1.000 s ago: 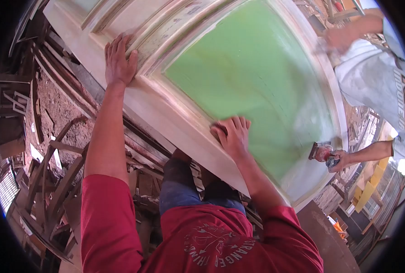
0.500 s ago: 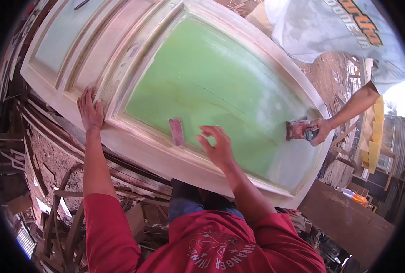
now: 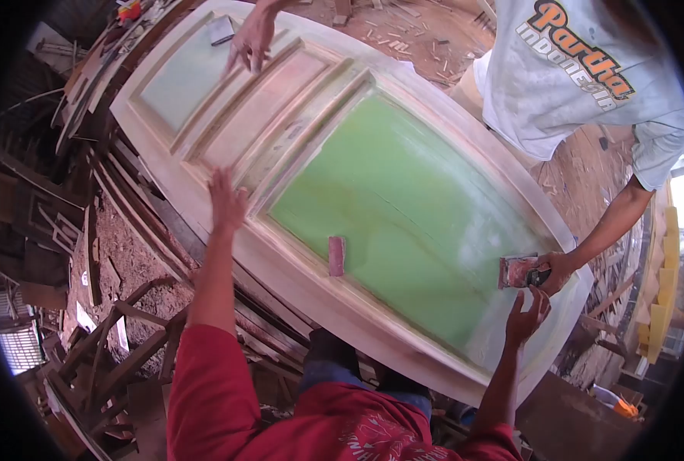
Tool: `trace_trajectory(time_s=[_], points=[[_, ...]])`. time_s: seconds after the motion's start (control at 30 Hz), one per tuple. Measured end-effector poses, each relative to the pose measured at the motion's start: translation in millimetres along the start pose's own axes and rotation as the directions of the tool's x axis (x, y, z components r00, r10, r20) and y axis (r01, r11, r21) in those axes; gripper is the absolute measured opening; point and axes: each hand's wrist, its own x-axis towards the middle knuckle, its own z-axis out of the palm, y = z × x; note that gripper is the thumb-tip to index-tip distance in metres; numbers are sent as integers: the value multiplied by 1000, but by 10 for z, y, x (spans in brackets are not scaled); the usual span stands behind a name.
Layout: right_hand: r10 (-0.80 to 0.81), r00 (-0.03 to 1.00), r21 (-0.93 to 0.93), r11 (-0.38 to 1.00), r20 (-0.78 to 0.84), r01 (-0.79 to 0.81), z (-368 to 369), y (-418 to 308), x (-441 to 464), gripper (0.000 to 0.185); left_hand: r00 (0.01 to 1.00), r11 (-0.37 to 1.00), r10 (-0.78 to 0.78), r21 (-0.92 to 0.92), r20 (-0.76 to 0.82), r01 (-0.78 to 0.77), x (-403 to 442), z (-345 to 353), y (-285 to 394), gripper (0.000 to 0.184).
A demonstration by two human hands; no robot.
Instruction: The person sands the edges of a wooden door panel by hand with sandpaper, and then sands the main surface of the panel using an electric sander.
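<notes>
A panelled wooden door (image 3: 296, 261) with a green inset panel lies in front of me. My left hand (image 3: 226, 201) is at its near frame, fingers spread, holding nothing. My right hand (image 3: 528, 316) is raised over the right end, fingers apart and bent, just below a power sander (image 3: 517, 272). A co-worker's hand (image 3: 558, 272) grips that sander on the green panel. Whether my fingertips touch it I cannot tell. A small reddish sanding block (image 3: 336, 256) rests alone near the green panel's lower edge.
The co-worker's other hand (image 3: 253, 42) hangs over the door's far-left part, near a dark-handled scraper (image 3: 220, 32). Scrap wood (image 3: 138, 338) is piled at the left. A brown board (image 3: 580, 419) lies at lower right, and wood offcuts litter the ground behind the door.
My right hand has moved right, from beside the sanding block to near the sander. The co-worker's other hand has come into view. The camera view has shifted; the sanding block stays on the panel.
</notes>
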Motion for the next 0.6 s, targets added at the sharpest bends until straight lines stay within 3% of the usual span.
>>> trace_trajectory(time_s=[0.07,0.13,0.23,0.3,0.37,0.53,0.6], points=[[-113,991,-6,993,65,114,29,143,-17,35,994,981,83,-169,-70,-94,-210,-47,695,71],[-116,991,11,993,65,116,113,301,-17,37,982,915,184,-356,-48,-189,-530,-149,1594,64],[-42,999,102,994,32,38,75,342,19,42,921,747,380,-615,83,-252,-1147,-159,2983,50],[6,998,120,993,57,-13,-35,316,32,39,853,571,512,-781,99,-252,-1576,17,3766,50],[-25,999,148,989,48,18,-106,426,-9,38,768,524,607,-829,204,-194,-1779,-1,4551,56],[31,996,268,962,86,-53,-395,1005,-346,33,679,511,698,-821,226,-253,-2077,501,6317,96],[52,993,315,945,108,-84,-552,1308,-466,31,706,488,673,-850,221,-200,-2257,824,6915,107]])
